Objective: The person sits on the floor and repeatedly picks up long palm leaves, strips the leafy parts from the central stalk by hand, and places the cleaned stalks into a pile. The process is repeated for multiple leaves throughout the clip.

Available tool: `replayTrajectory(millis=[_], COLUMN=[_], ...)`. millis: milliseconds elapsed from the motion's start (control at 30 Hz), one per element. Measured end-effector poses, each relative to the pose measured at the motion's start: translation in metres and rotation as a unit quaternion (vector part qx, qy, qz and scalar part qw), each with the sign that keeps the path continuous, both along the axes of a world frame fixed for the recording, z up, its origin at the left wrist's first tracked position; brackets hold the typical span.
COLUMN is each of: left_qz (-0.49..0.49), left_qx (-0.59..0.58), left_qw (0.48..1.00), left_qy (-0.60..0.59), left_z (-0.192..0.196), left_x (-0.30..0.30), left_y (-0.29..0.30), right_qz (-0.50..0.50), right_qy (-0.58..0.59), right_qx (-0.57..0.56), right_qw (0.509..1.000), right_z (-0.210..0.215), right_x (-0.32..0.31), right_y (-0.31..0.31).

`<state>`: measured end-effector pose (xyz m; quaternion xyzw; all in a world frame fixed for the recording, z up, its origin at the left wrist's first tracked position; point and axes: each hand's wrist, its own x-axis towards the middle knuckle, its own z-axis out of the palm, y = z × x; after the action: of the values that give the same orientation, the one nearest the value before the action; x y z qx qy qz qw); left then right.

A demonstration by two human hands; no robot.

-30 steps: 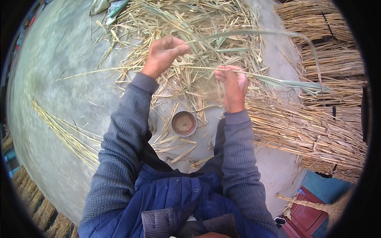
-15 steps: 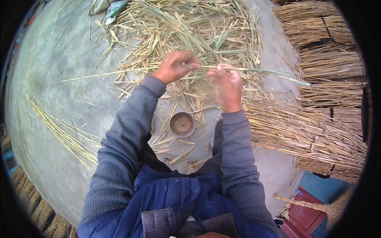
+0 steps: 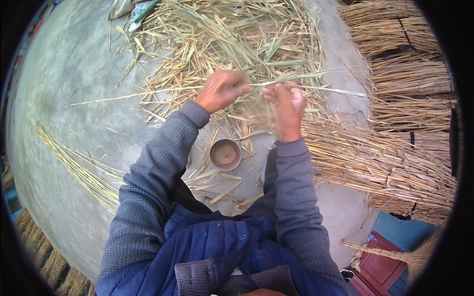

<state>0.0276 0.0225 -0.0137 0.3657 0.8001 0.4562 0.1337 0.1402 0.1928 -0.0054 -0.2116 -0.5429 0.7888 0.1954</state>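
Observation:
A long thin reed stalk (image 3: pixel 153 92) runs level between my two hands, above a heap of loose dry leaves (image 3: pixel 207 37). My left hand (image 3: pixel 224 90) is closed round it, the thin bare end reaching out to the left. Thumb and fingers of my right hand (image 3: pixel 285 101) pinch the leafy part a short way along. Green leaf blades (image 3: pixel 345 92) stick out past my right hand, one of them peeling up and away from the stalk. What lies inside the left fist is hidden.
A small round metal tin (image 3: pixel 225 154) stands on the concrete floor (image 3: pixel 89 118) between my legs. Bare stalks (image 3: pixel 79 165) lie at left. Stacked reed bundles (image 3: pixel 385 158) line the right side. Near a dark red object (image 3: pixel 382 261) at lower right lies a broom (image 3: pixel 380 252).
A leaf blade now splits away from the stalk at my right hand. My left hand has shifted slightly right and down, nearer my right hand.

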Motion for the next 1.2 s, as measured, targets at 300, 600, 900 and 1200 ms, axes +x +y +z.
replayTrajectory(millis=[300,600,900,1200], left_qz=[0.078,0.242,-0.052,0.015], left_qx=[0.08,0.253,0.04,-0.097], left_qw=[0.992,0.935,0.997,0.995], left_qy=[0.061,-0.05,0.048,0.012], left_z=[0.008,0.023,0.003,0.013], left_x=[0.008,-0.028,-0.022,-0.043], left_y=[0.003,-0.019,-0.012,-0.047], right_qz=[-0.01,-0.031,0.072,0.008], right_qy=[-0.018,-0.043,-0.004,0.005], right_qx=[-0.015,-0.025,-0.035,-0.031], right_qw=[1.0,0.998,0.997,0.999], right_z=[0.003,-0.018,-0.013,-0.006], right_x=[-0.002,-0.002,-0.009,-0.001], right_y=[-0.004,0.016,-0.006,0.012])
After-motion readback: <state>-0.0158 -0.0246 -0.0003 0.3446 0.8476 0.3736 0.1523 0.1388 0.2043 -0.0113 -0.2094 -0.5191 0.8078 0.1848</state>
